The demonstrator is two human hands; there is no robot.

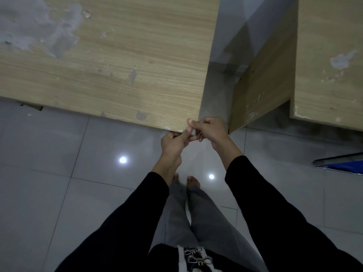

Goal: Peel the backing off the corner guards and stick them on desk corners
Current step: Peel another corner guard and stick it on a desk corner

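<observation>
Our hands meet at the near right corner of the tabletop (117, 75). The left hand (172, 143) and the right hand (213, 130) both pinch a small grey corner guard (193, 132) with curled fingers, just at the corner's edge. We cannot tell whether it touches the wood.

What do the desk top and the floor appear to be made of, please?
The desk top is probably matte wood-grain laminate on board: oak-like grain, with grey patches where the surface has worn off. The floor looks like glazed ceramic or similar tile: glossy, with grout lines and mirrored lamp spots. The grey corner guard, pinched between left hand and right hand, is too hidden to judge.
</observation>
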